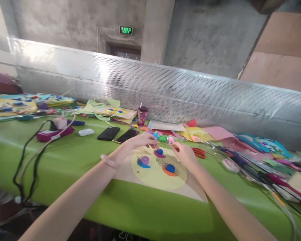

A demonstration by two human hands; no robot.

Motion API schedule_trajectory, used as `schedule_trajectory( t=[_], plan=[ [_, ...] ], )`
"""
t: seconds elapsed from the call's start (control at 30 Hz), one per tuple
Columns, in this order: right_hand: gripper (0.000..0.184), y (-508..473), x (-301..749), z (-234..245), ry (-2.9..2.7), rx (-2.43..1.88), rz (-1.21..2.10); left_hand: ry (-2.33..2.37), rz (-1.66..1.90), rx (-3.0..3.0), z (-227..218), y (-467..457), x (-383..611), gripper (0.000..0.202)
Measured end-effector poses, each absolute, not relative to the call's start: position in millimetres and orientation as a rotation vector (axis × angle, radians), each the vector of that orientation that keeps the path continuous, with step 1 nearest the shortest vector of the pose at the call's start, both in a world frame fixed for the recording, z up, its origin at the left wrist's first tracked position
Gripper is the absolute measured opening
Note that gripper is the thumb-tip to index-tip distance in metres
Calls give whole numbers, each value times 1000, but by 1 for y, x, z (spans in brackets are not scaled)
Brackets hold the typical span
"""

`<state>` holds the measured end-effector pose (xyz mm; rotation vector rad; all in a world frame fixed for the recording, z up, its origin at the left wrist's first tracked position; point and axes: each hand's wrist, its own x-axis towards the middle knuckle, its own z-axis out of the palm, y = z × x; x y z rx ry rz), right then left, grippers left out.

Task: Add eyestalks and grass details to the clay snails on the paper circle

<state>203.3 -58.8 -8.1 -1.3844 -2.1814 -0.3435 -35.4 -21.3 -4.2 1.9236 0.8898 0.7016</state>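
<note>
On a pale sheet lies a yellow paper disc (153,179) bearing three clay snails. One snail has a blue body with a purple ball shell (145,160); another has an orange body with a blue shell (170,168). The third, with a magenta body and a blue shell (160,152), sits near the disc's top edge. Just above it my left hand (146,140) is closed in a pinch, a bracelet on its wrist. My right hand (185,154) also pinches, at the disc's upper right. A thin reddish bit shows by its fingertips, too small to name.
Two phones (108,133), a white case (86,132) and a magenta power strip (55,134) with cables lie left. Behind stand a lidded cup (142,115) and bagged clay. Red-handled scissors (198,153), glue guns and cables lie right. A perforated metal panel (190,90) backs the table.
</note>
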Motion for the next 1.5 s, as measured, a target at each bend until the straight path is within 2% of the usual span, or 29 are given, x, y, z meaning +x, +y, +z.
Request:
schedule_trajectory(
  t=[0.23, 0.4, 0.7, 1.0, 1.2, 1.5],
  plan=[
    [19, -63, 188, -6, -2131, -1169, -499, 849, 747, 1948, -4, -25, -27, 34],
    [11, -60, 167, -6, -2129, -975, -467, 826, 836, 1954, -3, -26, -20, 34],
    [16, -61, 164, -9, -2083, -895, -444, 827, 930, 1918, -1, -27, -18, 36],
    [13, -25, 221, 10, -1962, -1286, -379, 960, 1048, 1736, -4, -23, -28, 42],
    [10, -6, 232, -7, -2081, -1537, -368, 1008, 1044, 1702, -2, -27, -27, 51],
    [13, -4, 223, -20, -2329, -1686, -447, 1017, 1014, 1740, -2, -34, -31, 51]
  ],
)
